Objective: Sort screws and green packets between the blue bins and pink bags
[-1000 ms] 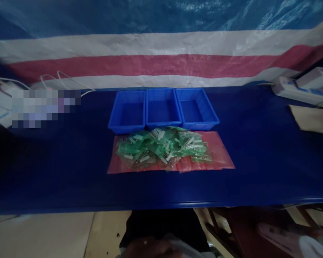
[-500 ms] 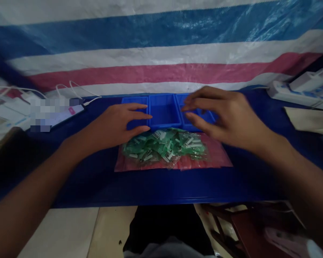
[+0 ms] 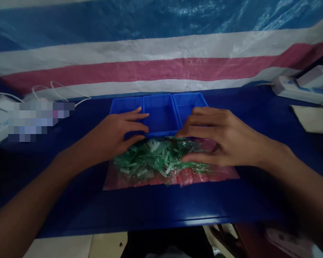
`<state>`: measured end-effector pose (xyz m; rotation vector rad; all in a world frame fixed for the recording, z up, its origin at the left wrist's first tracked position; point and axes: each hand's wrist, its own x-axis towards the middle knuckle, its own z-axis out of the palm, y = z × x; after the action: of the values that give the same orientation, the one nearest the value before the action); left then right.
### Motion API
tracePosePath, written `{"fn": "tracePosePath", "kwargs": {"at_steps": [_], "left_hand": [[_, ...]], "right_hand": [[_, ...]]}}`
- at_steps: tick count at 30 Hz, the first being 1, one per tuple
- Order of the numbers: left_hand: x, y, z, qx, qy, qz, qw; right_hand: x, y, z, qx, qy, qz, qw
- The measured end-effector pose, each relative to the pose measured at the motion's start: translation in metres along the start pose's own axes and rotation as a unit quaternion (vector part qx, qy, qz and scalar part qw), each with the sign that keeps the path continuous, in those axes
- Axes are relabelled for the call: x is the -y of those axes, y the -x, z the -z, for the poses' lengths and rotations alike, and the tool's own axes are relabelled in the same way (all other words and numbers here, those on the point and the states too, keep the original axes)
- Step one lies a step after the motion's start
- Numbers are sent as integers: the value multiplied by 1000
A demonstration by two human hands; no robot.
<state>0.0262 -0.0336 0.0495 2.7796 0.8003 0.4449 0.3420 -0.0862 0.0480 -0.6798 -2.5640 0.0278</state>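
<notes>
Several small clear and green plastic packets (image 3: 153, 157) with white and metallic pieces inside lie in a heap on a pink plastic bag (image 3: 118, 179). Behind them stand three blue trays (image 3: 161, 111) side by side. My left hand (image 3: 124, 130) is at the left tray's front edge, fingers apart, with nothing in it. Over the right side of the heap, my right hand (image 3: 212, 138) has its thumb and fingers spread around packets; its fingertips reach the heap, and I cannot tell whether they touch.
The blue table (image 3: 140, 208) ends at a front edge near my lap. White power strips (image 3: 293, 89) with cables lie at the right, and more cables and a blurred-out item are at the left. A beige sheet (image 3: 312, 118) lies at the right. A striped tarp (image 3: 161, 68) hangs behind.
My right hand has moved from over the right tray down to the packets, its fingers spreading apart. My left hand stays near the left tray. The view has tilted and shifted slightly.
</notes>
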Motion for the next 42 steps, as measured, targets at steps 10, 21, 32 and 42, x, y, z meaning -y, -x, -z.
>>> {"fn": "tracePosePath", "kwargs": {"at_steps": [10,21,32,42], "left_hand": [[-8,15,-18,-84,-3,27,996],[-18,15,-22,-94,-22,58,994],[-23,16,-23,-138,-53,51,988],[-16,18,-28,-139,-46,22,989]], "right_hand": [[0,7,-8,24,34,10,999],[13,6,-5,1,55,45,997],[9,9,-8,-128,134,63,981],[7,6,-14,-86,190,55,977]]}}
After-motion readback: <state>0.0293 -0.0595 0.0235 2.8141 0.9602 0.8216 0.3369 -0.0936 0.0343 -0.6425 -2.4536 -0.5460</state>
